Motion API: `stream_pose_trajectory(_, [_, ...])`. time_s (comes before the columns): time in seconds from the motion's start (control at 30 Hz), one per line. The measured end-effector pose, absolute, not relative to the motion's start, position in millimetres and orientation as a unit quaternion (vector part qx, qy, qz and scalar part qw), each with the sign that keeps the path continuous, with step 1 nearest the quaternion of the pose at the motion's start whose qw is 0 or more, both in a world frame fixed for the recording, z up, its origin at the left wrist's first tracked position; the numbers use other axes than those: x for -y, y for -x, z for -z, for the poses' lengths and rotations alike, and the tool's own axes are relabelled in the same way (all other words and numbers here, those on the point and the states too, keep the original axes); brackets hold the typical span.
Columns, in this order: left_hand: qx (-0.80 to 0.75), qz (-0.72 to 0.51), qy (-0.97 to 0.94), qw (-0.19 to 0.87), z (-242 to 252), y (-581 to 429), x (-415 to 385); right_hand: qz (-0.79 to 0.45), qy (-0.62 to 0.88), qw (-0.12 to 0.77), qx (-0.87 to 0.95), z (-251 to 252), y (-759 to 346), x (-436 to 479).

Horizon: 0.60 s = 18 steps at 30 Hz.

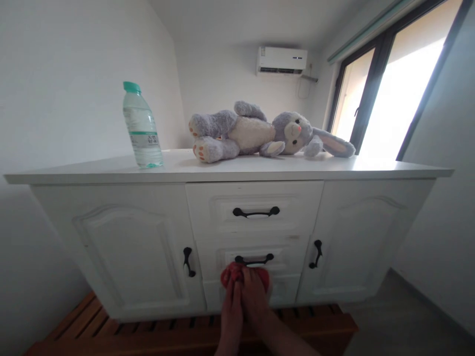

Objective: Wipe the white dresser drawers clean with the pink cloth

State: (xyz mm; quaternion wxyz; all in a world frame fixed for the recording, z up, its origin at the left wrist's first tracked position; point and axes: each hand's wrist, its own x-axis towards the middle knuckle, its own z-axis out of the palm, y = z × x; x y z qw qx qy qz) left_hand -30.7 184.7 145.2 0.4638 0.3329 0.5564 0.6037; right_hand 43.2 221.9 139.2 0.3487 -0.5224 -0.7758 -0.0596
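Low in front of the white cabinet's drawers, both hands are close together on a red, soft-looking bundle (262, 278). Its kind is hard to make out, since fingers cover much of it. My left hand (232, 302) has its fingers closed on the bundle's left part. My right hand (254, 294) lies against the left one, fingers closed over the middle of the bundle. Just above the hands is the black handle of the middle drawer (254, 259). The lower drawer (285, 289) is partly hidden behind the bundle and hands.
On the cabinet top (174, 170) a water bottle (143, 131) with a green cap stands upright at left. A grey plush rabbit (252, 132) lies on its side. Beneath the cabinet is a slatted wooden bench (85, 316). An air conditioner (282, 60) and a window (404, 84) are behind.
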Motion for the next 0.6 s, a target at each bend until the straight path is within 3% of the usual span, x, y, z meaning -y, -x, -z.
stream_pose_trajectory(0.13, [-0.546,-0.672,-0.286,0.411,-188.9,70.7,-171.6,0.039,0.494,0.341,0.799,-196.9,11.7,-209.8])
stream_pose_trajectory(0.27, [-0.503,-0.732,-0.218,0.405,-216.1,68.3,-167.2,0.063,0.496,0.357,0.789,-258.6,-23.1,-191.1])
stream_pose_trajectory(0.47, [-0.364,-0.607,-0.096,0.7,-220.0,12.6,-202.8,-0.005,0.56,0.4,0.725,-282.0,-144.9,-181.7])
stream_pose_trajectory(0.6, [-0.348,-0.629,-0.069,0.691,-223.7,-12.0,-219.7,-0.042,0.552,0.425,0.716,-267.4,-192.8,-176.3])
